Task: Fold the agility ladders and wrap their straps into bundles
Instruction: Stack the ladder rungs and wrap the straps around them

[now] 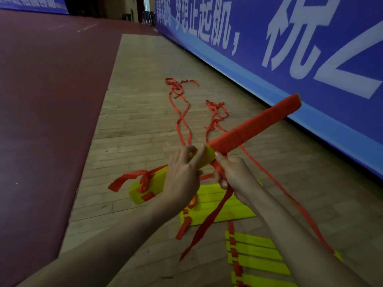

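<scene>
1. A blue banner (300, 48) with large white characters runs along the right side and meets the floor at its foot.
2. The floor (134, 104) is a strip of pale wood boards, bordered on the left by a dark red surface (41, 90).
3. Yellow rungs (219, 206) lie flat on the boards directly beneath the forearms. A second set (257, 257) lies nearer the bottom edge, threaded on red webbing.
4. A folded stack (143, 191) of yellow rungs lies left of these, red strap knotted round it, its right end hidden behind the left wrist.
5. The bundle (255, 123) is held in the air above the floor, slanting from the hands up and right toward the banner. Red strap covers most of its length, and only the near end shows bare yellow.
6. Loose straps (182, 112) trail over the boards beyond the bundle, tangled at their far ends.
7. A strap tail (207, 224) hangs from the right hand toward the floor. Its tip seems to reach the boards, though blur makes this unsure.
8. The left hand (182, 175) is curled round the bundle's yellow end.
9. The right hand (232, 175) grips the strap just below the bundle, thumb lying up against the wrapped part. The bare yellow section sits between the two hands.
</scene>
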